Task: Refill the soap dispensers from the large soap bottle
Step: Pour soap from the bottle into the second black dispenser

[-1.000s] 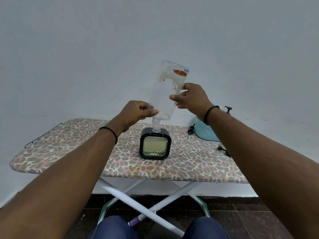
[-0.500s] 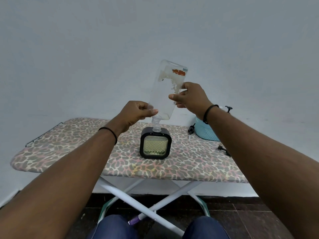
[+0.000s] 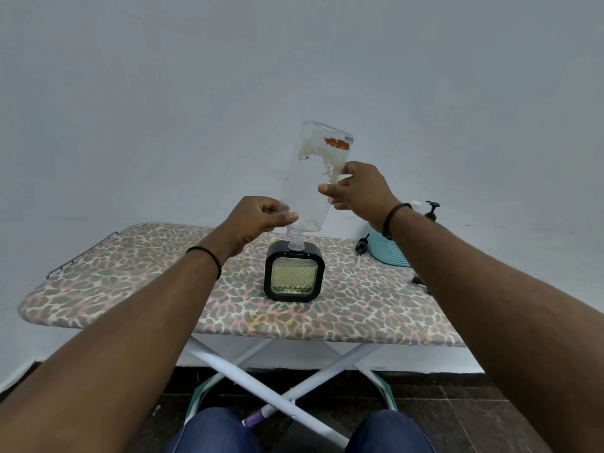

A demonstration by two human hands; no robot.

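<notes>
Fingers (image 3: 351, 196) of the right hand (image 3: 362, 191) curled round the upper body of the bottle (image 3: 313, 178), thumb on the near face and the other fingers wrapped behind it. The left hand (image 3: 258, 220) pinched the bottle lower down at its shoulder, thumb tip pressed against the clear wall with the other fingers folded into the palm.

The bottle was held upside down and tilted, base leaning up and to the right, its ribbed neck pointing down into the top opening of the dispenser (image 3: 294, 271). It was clear plastic and looked nearly empty, with ragged whitish remains of a torn label on its side and an orange-red scrap near the base. A little pale liquid sat by the shoulder just above the neck.

The dispenser was a squat black block with rounded corners and a square window on the front, showing a yellowish, diamond-patterned fill. It stood upright near the middle of the board (image 3: 130, 276), which had a leopard-print cover and crossed white legs.

A teal basket (image 3: 389, 253) sat at the board's far right edge, partly hidden by the right forearm. A black pump (image 3: 432, 210) rose behind it, and another small black pump part (image 3: 361, 245) lay just left of the basket.
</notes>
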